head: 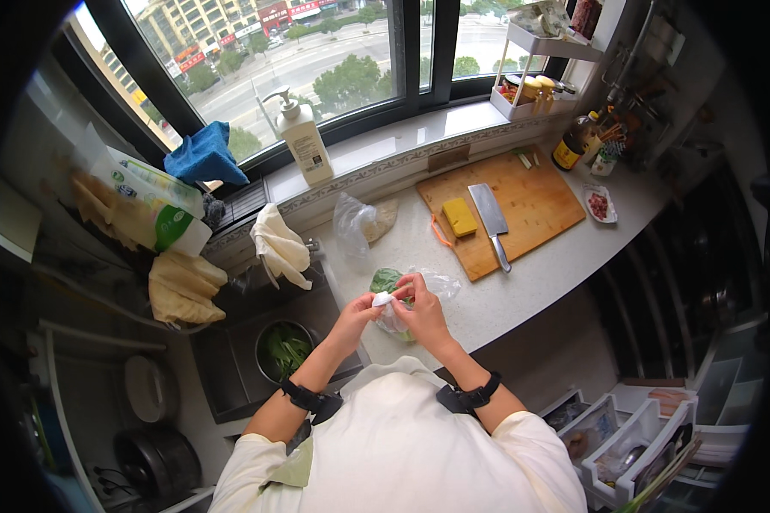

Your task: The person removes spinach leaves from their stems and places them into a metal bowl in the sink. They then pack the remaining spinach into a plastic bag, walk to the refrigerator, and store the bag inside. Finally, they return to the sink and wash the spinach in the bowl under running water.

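Between the fingertips of my left hand and my right hand is a small white piece; I cannot tell whether it is garlic or a gathered bit of plastic. Directly beneath, a clear plastic bag with a green leafy vegetable lies on the pale countertop, partly hidden by my hands. Beyond them sits another clear bag with something beige inside. To the right, a wooden cutting board carries a cleaver and a yellow block.
Left of the counter is a sink holding a metal pot of green leaves. Cloths hang near the faucet. A pump bottle stands on the sill. A small dish of chopped meat and a sauce bottle are at right; below, freezer drawers stand pulled out.
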`<state>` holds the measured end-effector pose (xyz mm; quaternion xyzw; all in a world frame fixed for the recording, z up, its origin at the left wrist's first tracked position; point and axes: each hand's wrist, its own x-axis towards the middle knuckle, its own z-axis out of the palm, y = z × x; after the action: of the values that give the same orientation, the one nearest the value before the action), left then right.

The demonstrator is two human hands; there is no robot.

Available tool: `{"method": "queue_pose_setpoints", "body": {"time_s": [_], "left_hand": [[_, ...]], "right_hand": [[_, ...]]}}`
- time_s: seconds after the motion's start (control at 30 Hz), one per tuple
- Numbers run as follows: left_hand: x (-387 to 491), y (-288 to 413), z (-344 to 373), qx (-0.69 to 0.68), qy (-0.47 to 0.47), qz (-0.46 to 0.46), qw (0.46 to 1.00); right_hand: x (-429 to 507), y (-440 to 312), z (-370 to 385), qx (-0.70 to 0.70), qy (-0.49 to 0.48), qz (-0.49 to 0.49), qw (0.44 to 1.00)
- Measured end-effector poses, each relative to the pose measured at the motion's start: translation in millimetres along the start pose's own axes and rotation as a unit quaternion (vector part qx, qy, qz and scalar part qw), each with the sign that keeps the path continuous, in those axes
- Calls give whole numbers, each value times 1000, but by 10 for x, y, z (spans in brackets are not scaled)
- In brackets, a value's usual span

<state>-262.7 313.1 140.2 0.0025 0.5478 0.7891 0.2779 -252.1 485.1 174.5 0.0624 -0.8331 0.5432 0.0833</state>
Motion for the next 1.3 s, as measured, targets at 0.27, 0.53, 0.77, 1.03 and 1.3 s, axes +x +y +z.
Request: {"method": "queue_pose_setpoints", "body": {"time_s": [0.27, 0.53, 0.77, 1.03, 1.3], "left_hand": [[-15, 13, 68, -27, 54, 49, 997], [50, 244, 104, 249, 81, 183, 948], [185, 225, 179, 69, 38, 143, 987], [278, 109, 233, -7, 37, 49, 998], [696, -239, 388, -148, 52, -27, 987]], "right_hand": [[36, 26, -6, -11, -16, -72, 997], [198, 82, -140, -102, -61, -93, 988], [209, -71, -143, -119, -8, -75, 990], [251, 200, -84, -94, 19, -120, 988], [300, 628, -309, -36, 15, -27, 999]]}}
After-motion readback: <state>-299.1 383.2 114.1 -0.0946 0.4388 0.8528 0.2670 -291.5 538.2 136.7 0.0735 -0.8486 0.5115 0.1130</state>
